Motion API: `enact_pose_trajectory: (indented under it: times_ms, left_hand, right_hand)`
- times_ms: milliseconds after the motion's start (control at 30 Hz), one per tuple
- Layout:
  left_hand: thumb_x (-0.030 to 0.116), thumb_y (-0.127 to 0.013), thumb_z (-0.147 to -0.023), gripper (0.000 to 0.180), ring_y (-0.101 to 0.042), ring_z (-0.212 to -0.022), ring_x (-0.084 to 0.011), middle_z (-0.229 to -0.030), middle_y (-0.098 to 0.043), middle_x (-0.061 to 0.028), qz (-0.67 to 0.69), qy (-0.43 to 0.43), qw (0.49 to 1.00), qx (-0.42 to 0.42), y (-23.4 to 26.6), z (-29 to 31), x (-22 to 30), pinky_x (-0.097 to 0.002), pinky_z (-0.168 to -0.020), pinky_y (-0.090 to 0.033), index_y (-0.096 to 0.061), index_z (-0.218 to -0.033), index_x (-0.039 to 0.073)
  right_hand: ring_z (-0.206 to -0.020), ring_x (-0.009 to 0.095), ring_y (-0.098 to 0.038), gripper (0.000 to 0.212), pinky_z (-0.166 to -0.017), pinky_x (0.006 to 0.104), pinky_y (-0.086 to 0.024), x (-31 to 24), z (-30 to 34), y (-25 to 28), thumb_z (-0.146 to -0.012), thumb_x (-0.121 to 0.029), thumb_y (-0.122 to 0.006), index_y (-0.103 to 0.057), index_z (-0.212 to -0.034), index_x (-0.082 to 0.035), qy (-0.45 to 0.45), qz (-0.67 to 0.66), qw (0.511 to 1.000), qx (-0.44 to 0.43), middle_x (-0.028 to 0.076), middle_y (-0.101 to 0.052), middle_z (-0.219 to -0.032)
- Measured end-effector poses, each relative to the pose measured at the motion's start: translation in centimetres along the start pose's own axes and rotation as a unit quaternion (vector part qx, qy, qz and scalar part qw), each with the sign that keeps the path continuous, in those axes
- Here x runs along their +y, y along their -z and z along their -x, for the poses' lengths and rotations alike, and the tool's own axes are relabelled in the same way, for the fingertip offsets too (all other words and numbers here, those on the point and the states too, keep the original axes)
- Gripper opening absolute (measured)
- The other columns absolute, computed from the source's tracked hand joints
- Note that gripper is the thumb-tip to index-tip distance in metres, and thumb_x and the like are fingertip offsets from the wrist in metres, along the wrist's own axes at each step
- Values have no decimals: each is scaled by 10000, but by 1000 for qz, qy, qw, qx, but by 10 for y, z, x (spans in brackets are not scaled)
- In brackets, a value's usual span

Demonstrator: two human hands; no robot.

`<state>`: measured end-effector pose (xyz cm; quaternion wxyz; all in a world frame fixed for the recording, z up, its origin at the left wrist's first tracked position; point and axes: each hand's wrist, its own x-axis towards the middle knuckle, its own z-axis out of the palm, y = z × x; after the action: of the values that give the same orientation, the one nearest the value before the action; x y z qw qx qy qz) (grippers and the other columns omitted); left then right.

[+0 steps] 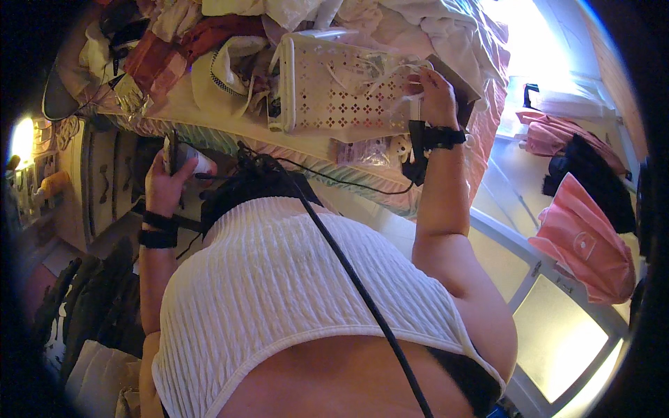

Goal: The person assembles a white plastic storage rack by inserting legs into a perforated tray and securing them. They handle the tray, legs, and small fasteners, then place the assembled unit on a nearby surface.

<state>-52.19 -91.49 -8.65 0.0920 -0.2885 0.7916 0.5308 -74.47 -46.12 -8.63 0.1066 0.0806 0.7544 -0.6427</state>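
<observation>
A white plastic basket [301, 87] with flower-shaped holes lies on the bed, holding clear packets and white cords [380, 83]. My right hand [435, 94] reaches over its right end, fingers curled at a white cord there; the exact grip is partly hidden. A grey-brown flat panel or box [454, 78] stands just behind that hand. Off the bed's near left edge, my left hand [166, 184] is closed around a white rounded container [202, 164] and a dark, thin, upright thing [173, 150] whose kind I cannot make out. Black straps circle both wrists.
A cream hat [221, 80], red cloth and rumpled white fabric crowd the bed. Near its front edge lie a clear packet [366, 152] and a small plush toy [403, 148]. A black cable [334, 177] crosses below. Drawers [104, 174] stand left; a pink bag [584, 240] sits right.
</observation>
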Motion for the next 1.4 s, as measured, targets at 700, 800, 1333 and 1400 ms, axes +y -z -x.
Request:
enact_pose_trajectory:
  times_ms: [700, 800, 1333, 1400]
  left_hand:
    - [232, -739, -722, 395, -515, -579, -67, -824, -598, 9, -14, -16, 1000, 11, 0, -3, 1, -205, -439, -408, -563, -1038, 72]
    - [223, -740, -719, 390, -515, -567, -72, -829, -599, 8, -13, -19, 1000, 9, 2, -1, 3, -205, -447, -410, -565, -1033, 70]
    - [198, -747, -700, 423, -605, -813, -164, -902, -640, -86, -23, -83, 996, 25, 2, 3, -19, -280, -738, -467, -565, -1040, 26]
    - [189, -747, -701, 411, -601, -805, -152, -894, -638, -77, -47, -83, 995, 34, 2, 3, -21, -276, -730, -468, -565, -1031, 25]
  right_hand:
    - [-838, 257, -579, 197, -730, 356, -483, -23, 9, 13, -823, -137, -491, -507, -959, 6, 201, 358, 907, 93, 145, -590, -880]
    - [-843, 255, -595, 304, -714, 342, -472, 0, 2, -36, -724, -150, -670, -555, -980, -34, 189, 345, 918, 45, 133, -596, -884]
    - [-958, 356, -569, 553, -807, 413, -460, 41, -38, -88, -680, -258, -726, -529, -1168, -90, 148, 559, 799, -166, 199, -612, -971]
    - [-900, 293, -589, 457, -761, 372, -477, 36, -30, -81, -709, -210, -697, -552, -1117, -63, 156, 475, 852, -155, 158, -621, -906]
